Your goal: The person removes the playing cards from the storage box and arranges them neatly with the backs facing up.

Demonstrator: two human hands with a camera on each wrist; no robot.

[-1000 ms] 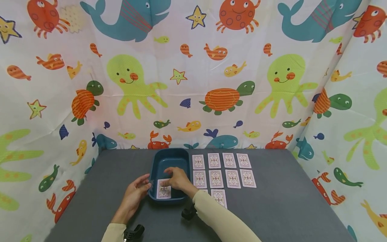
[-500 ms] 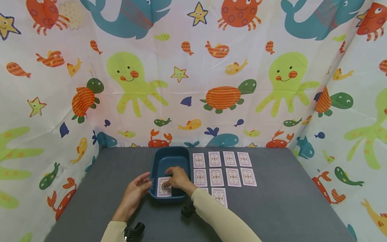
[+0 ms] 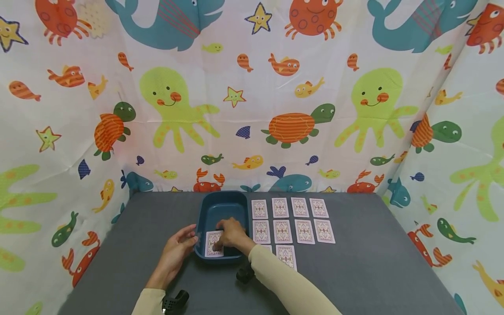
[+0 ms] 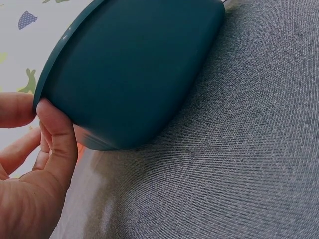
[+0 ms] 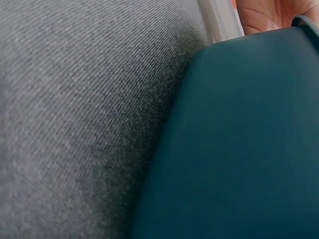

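A dark teal tray [image 3: 226, 200] sits on the grey cloth-covered table, toward its back. My left hand [image 3: 175, 256] holds the tray's left rim, with thumb and forefinger pinched at the edge in the left wrist view. My right hand [image 3: 233, 236] reaches inside over a face-down playing card [image 3: 210, 250] at the near left of the tray. One fingertip rests on the card, while another finger is spread apart toward its far edge. In the right wrist view the tray's outer wall [image 5: 234, 134] fills the right side and hides the card.
Right of the tray, several face-down cards [image 3: 282, 231] lie in rows. One nearer card [image 3: 286, 256] is partly covered by my right sleeve [image 3: 291, 282], as is another beside it. A patterned curtain [image 3: 252, 109] hangs behind the table and along both sides.
My right fingertip has slid slightly toward me and to the right across the card. The left hand has stayed at the rim, and the head view has shifted a little.
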